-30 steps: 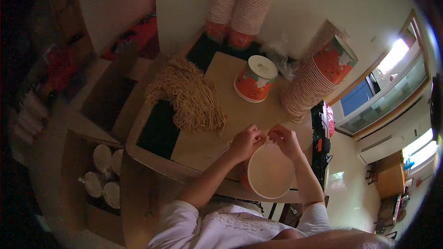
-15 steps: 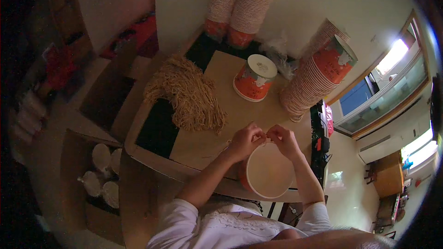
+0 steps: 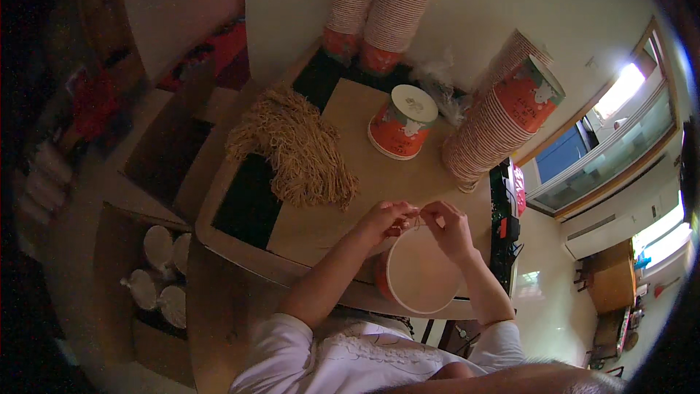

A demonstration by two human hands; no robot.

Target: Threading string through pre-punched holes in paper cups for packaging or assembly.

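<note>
A large paper bucket point(image 3: 424, 271), white inside and red outside, lies tipped at the table's near edge with its mouth toward me. At its far rim, my left hand point(image 3: 390, 220) and my right hand point(image 3: 446, 228) meet, fingertips pinched on a thin tan cord point(image 3: 417, 222). The cord's course through or along the rim is too small to make out. Beyond my left hand is a heap of tan cords point(image 3: 299, 149). An upside-down red and green bucket point(image 3: 403, 124) stands further back on the cardboard sheet point(image 3: 357, 113).
Tall stacks of nested buckets point(image 3: 503, 117) lean at the table's right, and more bucket stacks point(image 3: 379, 22) stand by the wall. Crumpled clear plastic point(image 3: 441, 87) lies between them. On the floor at left, an open carton point(image 3: 120, 299) holds several white round-ended packs point(image 3: 158, 248).
Both hands have shifted slightly, with the fingers raised a little above the rim and a loop of cord now showing between them. The bucket has barely moved.
</note>
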